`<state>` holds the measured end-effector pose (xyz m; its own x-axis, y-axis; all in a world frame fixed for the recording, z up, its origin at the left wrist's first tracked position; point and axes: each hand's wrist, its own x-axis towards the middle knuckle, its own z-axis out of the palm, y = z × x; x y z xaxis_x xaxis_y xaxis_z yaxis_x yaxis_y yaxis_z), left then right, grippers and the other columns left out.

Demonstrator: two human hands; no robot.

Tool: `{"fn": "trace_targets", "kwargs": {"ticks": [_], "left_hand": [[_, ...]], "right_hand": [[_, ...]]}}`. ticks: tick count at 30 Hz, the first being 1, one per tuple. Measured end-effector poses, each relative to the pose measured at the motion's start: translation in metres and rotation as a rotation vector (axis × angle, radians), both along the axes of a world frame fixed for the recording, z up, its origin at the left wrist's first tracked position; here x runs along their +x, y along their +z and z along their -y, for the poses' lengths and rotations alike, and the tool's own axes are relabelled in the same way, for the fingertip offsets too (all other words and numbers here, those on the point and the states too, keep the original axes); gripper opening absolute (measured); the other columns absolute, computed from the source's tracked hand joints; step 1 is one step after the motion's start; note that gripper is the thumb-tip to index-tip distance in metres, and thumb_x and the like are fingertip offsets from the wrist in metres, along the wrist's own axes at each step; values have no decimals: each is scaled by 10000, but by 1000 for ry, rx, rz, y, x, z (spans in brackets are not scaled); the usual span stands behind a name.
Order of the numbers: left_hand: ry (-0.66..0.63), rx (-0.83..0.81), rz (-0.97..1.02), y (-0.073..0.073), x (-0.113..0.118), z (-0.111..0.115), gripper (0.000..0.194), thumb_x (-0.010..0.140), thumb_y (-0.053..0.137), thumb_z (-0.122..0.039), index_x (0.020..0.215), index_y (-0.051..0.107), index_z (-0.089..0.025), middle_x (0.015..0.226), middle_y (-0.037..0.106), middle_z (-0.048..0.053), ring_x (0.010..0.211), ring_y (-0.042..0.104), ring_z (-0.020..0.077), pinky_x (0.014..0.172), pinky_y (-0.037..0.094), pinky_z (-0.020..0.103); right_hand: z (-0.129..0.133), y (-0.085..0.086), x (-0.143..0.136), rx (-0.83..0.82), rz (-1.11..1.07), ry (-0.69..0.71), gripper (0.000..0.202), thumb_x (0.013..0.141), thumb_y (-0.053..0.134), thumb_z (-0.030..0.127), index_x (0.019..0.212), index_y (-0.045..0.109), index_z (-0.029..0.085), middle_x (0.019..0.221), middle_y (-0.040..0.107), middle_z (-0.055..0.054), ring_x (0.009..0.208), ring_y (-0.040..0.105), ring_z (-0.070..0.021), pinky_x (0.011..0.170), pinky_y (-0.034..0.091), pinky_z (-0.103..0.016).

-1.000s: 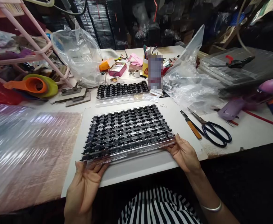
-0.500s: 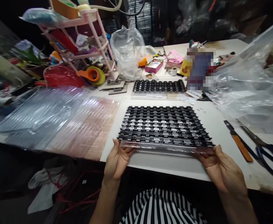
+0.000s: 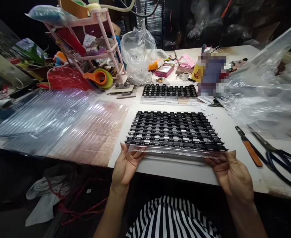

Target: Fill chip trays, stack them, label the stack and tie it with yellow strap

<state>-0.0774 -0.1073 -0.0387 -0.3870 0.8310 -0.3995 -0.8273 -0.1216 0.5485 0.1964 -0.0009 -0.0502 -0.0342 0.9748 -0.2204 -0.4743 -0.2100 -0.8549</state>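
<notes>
Both hands hold a clear plastic tray (image 3: 170,151) filled with rows of small black parts (image 3: 173,130), over the near edge of the white table. My left hand (image 3: 126,165) grips its front left corner, thumb at the side and fingers curled beneath. At the front right corner, my right hand (image 3: 231,175) pinches the rim the same way, its fingertips partly hidden under the plastic. Behind it lies a second clear tray (image 3: 160,99), also bearing rows of black parts.
Clear ribbed plastic trays (image 3: 56,122) lie on the left. On the right are scissors (image 3: 276,152), an orange-handled knife (image 3: 252,152) and clear plastic sheeting (image 3: 266,96). A pink rack (image 3: 105,33), an orange tape dispenser (image 3: 95,77) and a plastic bag (image 3: 137,53) stand at the back.
The view has shifted slightly. Both hands keep their hold on the tray's front corners, and the tray has hardly moved on the table.
</notes>
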Motion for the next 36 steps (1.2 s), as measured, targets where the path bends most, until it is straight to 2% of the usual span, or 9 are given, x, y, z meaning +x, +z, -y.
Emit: {"fn": "trace_targets", "kwargs": {"ticks": [4, 7, 12, 17, 21, 27, 30, 33, 36], "left_hand": [[20, -26, -9, 2, 0, 0, 455, 965, 251, -333, 886, 676, -193, 913, 725, 101, 952, 668, 270, 803, 546, 403], [33, -42, -19, 3, 0, -1, 484, 964, 239, -336, 850, 683, -180, 959, 717, 115, 967, 661, 278, 789, 555, 399], [55, -131, -18, 8, 0, -7, 555, 962, 184, -357, 823, 693, -186, 921, 726, 107, 901, 684, 260, 752, 575, 404], [112, -240, -20, 10, 1, -13, 513, 940, 257, -413, 722, 689, -243, 899, 737, 43, 849, 698, 239, 687, 598, 379], [119, -279, -45, 9, 1, -15, 541, 927, 260, -450, 648, 675, -243, 869, 742, 35, 849, 699, 234, 675, 602, 361], [108, -269, -72, 10, 2, -16, 458, 937, 259, -418, 849, 692, -300, 1009, 722, -2, 926, 679, 230, 710, 597, 363], [127, -275, -62, 11, 1, -13, 401, 943, 287, -386, 957, 672, -275, 1127, 681, 16, 1041, 631, 233, 827, 557, 388], [135, -193, -98, 11, 1, -10, 361, 933, 362, -314, 1188, 571, -165, 1287, 574, 117, 1187, 529, 238, 984, 446, 396], [176, -53, -199, 11, 4, -12, 504, 902, 432, -279, 1349, 386, -50, 1415, 401, 217, 1290, 408, 257, 1054, 362, 393]], "right_hand": [[0, 1, -2, 29, -9, 11, 317, 737, 695, 470, 774, 665, 157, 759, 722, -48, 681, 690, -184, 620, 602, -314], [-1, 2, -4, 48, -28, 32, 319, 744, 688, 473, 778, 673, 157, 735, 724, -47, 650, 689, -178, 588, 596, -300], [-1, 5, -6, 58, -82, 54, 322, 751, 681, 473, 747, 673, 151, 689, 713, -33, 648, 686, -161, 599, 584, -266], [-1, 10, -6, 55, -108, 57, 306, 783, 646, 469, 727, 653, 168, 679, 694, -13, 628, 668, -152, 593, 573, -272], [-1, 8, -6, 50, -118, 58, 328, 788, 628, 492, 729, 636, 170, 660, 663, -6, 628, 653, -155, 594, 565, -289], [-3, 11, -2, 71, -142, 76, 312, 840, 573, 462, 727, 619, 175, 639, 632, 7, 638, 646, -163, 607, 555, -305], [12, 20, 1, 73, -97, 98, 315, 875, 526, 430, 738, 632, 168, 671, 665, -20, 656, 665, -180, 584, 534, -290], [46, 18, -3, 24, -30, 277, 372, 910, 444, 436, 839, 645, 131, 810, 711, -96, 705, 689, -206, 568, 514, -287], [85, 3, -12, -126, 31, 538, 482, 874, 438, 540, 908, 610, 92, 862, 710, -161, 649, 691, -204, 508, 488, -264]]}}
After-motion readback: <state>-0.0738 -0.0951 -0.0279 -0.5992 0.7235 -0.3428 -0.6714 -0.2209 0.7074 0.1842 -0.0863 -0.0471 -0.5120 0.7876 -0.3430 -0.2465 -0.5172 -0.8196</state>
